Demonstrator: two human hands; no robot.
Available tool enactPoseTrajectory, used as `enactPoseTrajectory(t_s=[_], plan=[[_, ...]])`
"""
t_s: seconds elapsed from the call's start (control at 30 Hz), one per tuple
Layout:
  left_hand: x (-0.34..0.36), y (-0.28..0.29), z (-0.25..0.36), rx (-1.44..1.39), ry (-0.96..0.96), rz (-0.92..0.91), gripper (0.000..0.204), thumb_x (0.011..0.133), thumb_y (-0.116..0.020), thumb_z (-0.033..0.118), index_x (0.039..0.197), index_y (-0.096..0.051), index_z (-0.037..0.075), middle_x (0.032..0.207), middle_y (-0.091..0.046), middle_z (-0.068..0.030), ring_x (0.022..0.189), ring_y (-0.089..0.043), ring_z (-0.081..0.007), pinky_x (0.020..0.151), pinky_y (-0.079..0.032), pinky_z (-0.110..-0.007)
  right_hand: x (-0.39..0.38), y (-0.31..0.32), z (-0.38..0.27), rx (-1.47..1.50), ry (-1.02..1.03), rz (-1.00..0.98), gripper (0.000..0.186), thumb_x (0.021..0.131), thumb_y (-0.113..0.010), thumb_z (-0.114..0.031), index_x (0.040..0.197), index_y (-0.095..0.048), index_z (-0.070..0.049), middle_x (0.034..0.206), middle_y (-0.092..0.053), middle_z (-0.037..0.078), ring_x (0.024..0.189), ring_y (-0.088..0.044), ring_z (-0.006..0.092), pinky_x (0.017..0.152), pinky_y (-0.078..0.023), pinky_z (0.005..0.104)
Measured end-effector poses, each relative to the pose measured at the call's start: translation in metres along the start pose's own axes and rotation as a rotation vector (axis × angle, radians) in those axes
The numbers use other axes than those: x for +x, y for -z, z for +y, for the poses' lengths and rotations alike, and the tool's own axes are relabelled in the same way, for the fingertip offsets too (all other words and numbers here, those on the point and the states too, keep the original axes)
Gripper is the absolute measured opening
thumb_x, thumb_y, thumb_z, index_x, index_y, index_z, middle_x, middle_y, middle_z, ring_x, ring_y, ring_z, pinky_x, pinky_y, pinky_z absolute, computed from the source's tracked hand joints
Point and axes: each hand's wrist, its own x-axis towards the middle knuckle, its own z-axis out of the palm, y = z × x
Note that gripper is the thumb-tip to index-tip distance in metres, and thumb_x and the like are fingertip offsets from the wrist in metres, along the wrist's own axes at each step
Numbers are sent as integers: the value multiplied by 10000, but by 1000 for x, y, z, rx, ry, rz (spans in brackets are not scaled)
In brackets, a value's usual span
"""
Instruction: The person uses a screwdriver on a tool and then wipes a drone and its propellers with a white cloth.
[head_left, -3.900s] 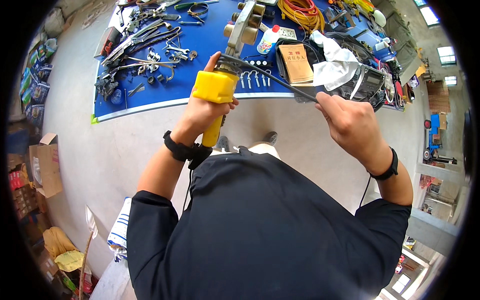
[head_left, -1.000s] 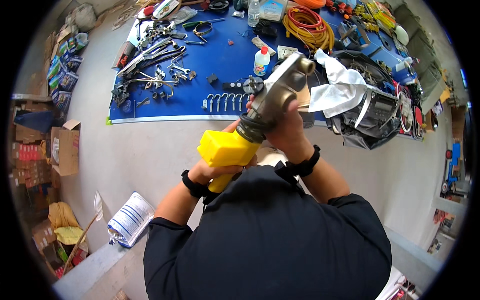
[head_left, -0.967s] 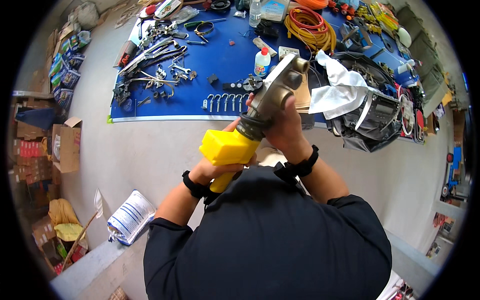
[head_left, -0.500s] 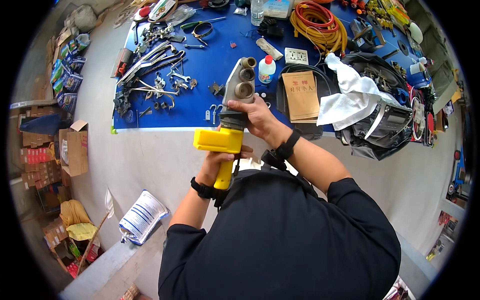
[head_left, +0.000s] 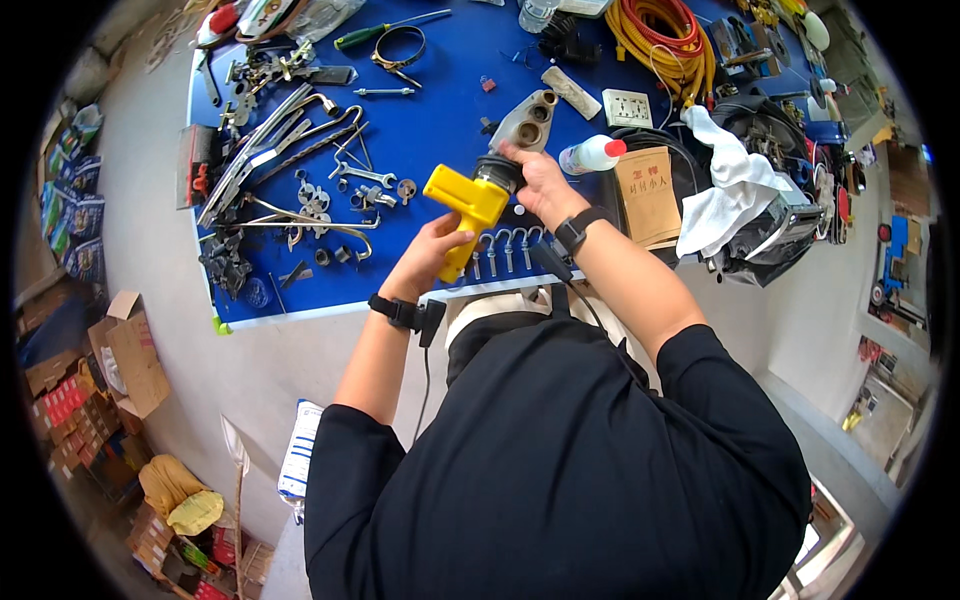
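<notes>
Head view, far left of the yellow tool and lower: open cardboard box. Level with the tool and to its left, on the blue table: a pile of long metal tools and rods, then an open-ended wrench. At the tool's lower left: left hand, with a black wristband, fingers wrapped closed around the yellow handle. Next, the tool itself: tilted over the table's front part, upper end leaning up and right, handle down toward the edge; contact with the tabletop not possible to tell. At the tool's upper right end: dark collar, then a grey metal head with round holes. Just right of the tool's handle: a row of metal hooks, lying on the table. Right of the tool, touching its upper end: right hand, curled at the join of dark collar and metal head, thumb along the metal, other fingers partly hidden, tightness of that hold not possible to tell. Farther right of the tool: a white bottle with a red cap, then a white power socket, a brown book and, above them, coiled yellow and red hoses. Farthest right of the tool: white cloth draped over a black bag
</notes>
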Motion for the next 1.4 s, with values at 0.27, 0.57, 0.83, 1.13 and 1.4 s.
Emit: enactPoseTrajectory(t_s=[0.27,0.57,0.83,1.13,1.4], plan=[[34,45,16,-201,-121,376,443,968,-673,86,1349,-491,-48,1197,-641,-186,978,-731,-283,803,-638,-339,70,11,8,267,41,365,341,935,-751,-127,1216,-610,5,1161,-676,130,1016,-677,270,892,-568,402],[91,70,12,-251,-229,553,508,1000,-577,-3,1456,-375,-93,1169,-636,-188,1047,-707,-276,908,-599,-301,113,57,33,319,114,420,370,974,-717,-245,1236,-637,4,1315,-635,91,1152,-594,210,1072,-399,320],[50,56,-7,159,-312,524,409,964,-528,-16,1372,-513,-41,1219,-666,-177,926,-722,-204,783,-570,-277,113,74,16,115,84,465,428,914,-794,-223,1268,-609,-70,1292,-642,53,1133,-603,205,1010,-467,328],[-4,64,-12,906,-694,662,198,858,-632,-29,1051,-667,0,932,-704,-124,872,-674,-312,768,-555,-371,90,61,14,-33,147,401,323,943,-737,-121,1236,-610,-80,1222,-670,42,1067,-647,204,949,-503,400],[18,113,27,1582,-614,922,255,811,-741,107,1063,-699,93,1031,-686,-65,1036,-607,-270,859,-484,-413,53,46,4,-227,-25,395,245,1003,-546,-127,1196,-600,13,1156,-681,164,1067,-660,276,1016,-505,421]])
